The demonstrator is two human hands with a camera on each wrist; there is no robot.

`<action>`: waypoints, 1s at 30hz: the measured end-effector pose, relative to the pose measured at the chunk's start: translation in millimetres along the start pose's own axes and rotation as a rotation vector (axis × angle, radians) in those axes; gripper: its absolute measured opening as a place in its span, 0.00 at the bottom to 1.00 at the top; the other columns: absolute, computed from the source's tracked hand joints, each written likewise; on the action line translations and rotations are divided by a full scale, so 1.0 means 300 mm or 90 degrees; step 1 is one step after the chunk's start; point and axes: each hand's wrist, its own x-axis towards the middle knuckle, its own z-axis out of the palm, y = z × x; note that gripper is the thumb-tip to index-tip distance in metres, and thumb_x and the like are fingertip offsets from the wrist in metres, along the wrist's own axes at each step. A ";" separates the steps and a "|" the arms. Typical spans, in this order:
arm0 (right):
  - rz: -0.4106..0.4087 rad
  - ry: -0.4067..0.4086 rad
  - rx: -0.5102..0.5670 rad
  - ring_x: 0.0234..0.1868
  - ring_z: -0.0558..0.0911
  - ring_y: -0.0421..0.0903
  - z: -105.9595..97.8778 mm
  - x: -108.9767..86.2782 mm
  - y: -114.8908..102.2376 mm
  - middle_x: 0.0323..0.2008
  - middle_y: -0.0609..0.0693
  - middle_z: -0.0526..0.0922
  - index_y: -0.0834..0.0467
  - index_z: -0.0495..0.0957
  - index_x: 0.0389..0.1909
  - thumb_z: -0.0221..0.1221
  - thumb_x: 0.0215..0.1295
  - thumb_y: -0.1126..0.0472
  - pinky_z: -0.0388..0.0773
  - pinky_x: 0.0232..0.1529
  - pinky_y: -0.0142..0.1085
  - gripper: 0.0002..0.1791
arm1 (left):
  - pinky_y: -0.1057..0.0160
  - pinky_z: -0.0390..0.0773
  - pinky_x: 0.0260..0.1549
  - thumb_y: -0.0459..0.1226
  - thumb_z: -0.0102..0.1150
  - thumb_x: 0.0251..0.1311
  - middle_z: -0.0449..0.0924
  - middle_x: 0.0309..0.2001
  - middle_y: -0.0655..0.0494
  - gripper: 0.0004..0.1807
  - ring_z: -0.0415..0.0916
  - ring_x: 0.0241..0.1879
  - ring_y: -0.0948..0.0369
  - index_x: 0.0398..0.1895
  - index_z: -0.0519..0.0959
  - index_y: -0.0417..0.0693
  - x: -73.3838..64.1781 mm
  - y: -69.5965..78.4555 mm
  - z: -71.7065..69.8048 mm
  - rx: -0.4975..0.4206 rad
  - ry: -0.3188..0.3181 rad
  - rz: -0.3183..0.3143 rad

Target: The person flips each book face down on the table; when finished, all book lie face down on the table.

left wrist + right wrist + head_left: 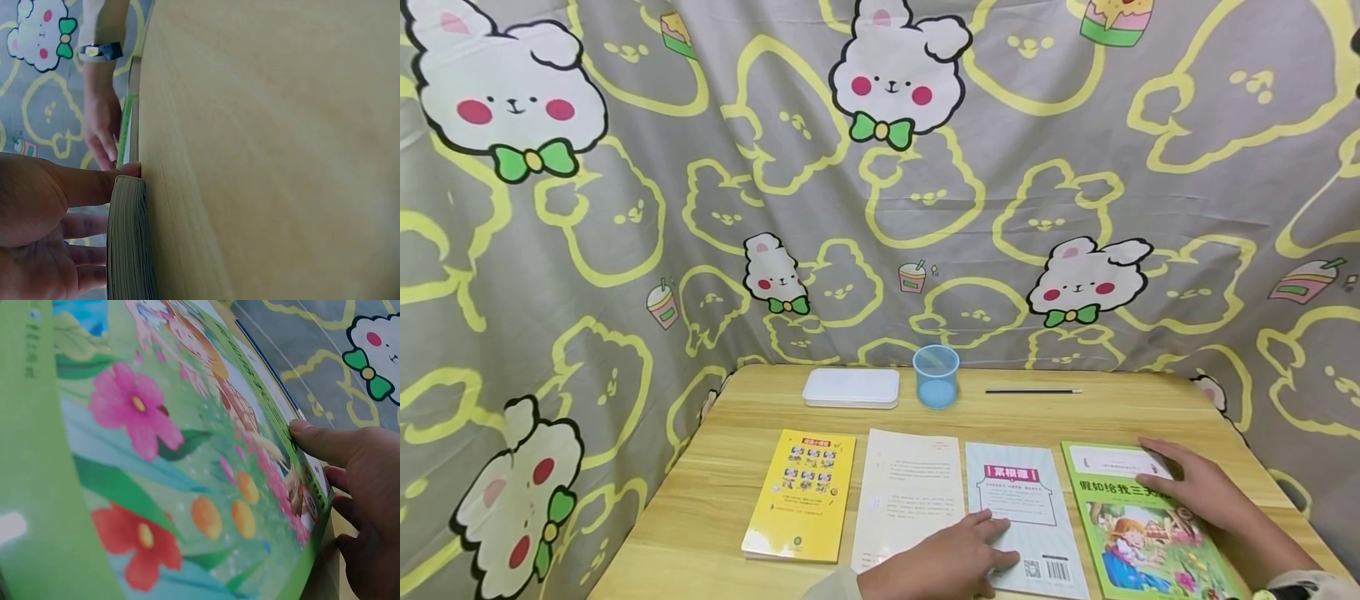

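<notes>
My left hand lies over the lower left part of a pale blue book, fingers spread and fairly straight on its cover. In the left wrist view its thumb extends past the corner of a thick page block. My right hand holds the upper right edge of a green picture-covered book. Its thumb rests on the cover while the other fingers bend at the side edge. Left of the pale blue book lies a cream book, partly covered by my left hand.
A yellow book lies farthest left in the row. Along the back of the wooden table are a white case, a blue see-through cup and a dark pencil. A patterned curtain hangs behind.
</notes>
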 end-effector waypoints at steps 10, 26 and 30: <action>0.010 -0.010 0.011 0.66 0.62 0.82 -0.015 0.006 0.026 0.68 0.81 0.64 0.71 0.64 0.73 0.65 0.69 0.45 0.66 0.55 0.71 0.44 | 0.65 0.61 0.74 0.52 0.72 0.59 0.69 0.74 0.61 0.32 0.61 0.76 0.60 0.69 0.77 0.69 0.004 0.000 0.006 0.004 0.000 0.004; 0.020 -0.035 0.094 0.68 0.57 0.82 -0.005 0.011 0.045 0.70 0.82 0.58 0.72 0.61 0.74 0.64 0.72 0.49 0.64 0.56 0.70 0.42 | 0.64 0.64 0.72 0.58 0.68 0.61 0.69 0.73 0.63 0.29 0.64 0.74 0.59 0.67 0.79 0.73 0.020 0.013 -0.005 0.016 -0.017 -0.030; 0.008 -0.030 0.083 0.67 0.58 0.83 -0.002 0.010 0.049 0.69 0.82 0.59 0.72 0.62 0.73 0.64 0.72 0.49 0.63 0.56 0.71 0.41 | 0.64 0.64 0.72 0.58 0.68 0.61 0.70 0.72 0.65 0.26 0.64 0.74 0.61 0.64 0.81 0.73 0.044 0.028 -0.028 0.017 -0.033 -0.041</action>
